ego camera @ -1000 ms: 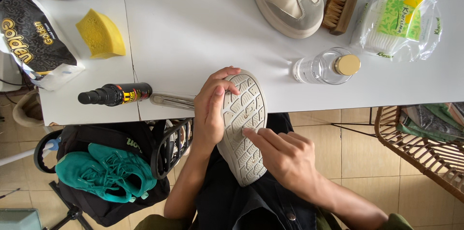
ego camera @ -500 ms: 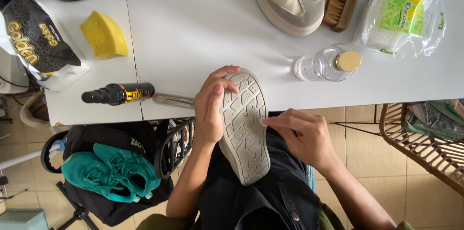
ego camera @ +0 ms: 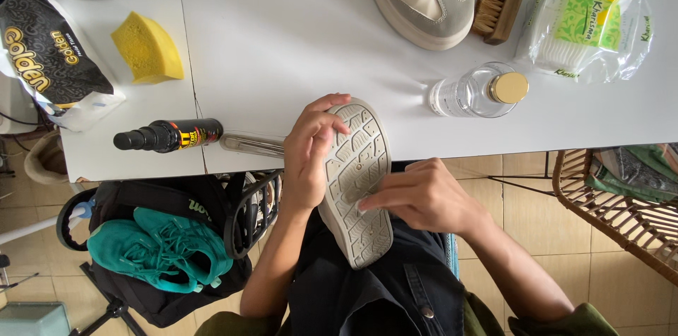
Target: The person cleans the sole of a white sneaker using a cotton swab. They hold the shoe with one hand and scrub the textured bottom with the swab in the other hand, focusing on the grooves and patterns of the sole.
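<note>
White surface (ego camera: 282, 39) fills the upper view, tiled floor below; we hold the shoe (ego camera: 357, 181) sole-up over the lap, toe resting on the surface edge; our left hand (ego camera: 307, 159) grips its side, our right hand (ego camera: 424, 195) pinches a small white pad against the mid-sole; the tread looks partly cleaned, by our judgement; a brush (ego camera: 501, 1) and a clear bottle (ego camera: 477, 90) lie beyond.

The shoe (ego camera: 357, 181) overhangs the surface's (ego camera: 282, 32) near edge. The bottle (ego camera: 477, 90) lies right of it, brush (ego camera: 500, 3) behind; the spray can (ego camera: 168, 135) lies along the near edge, left.
</note>
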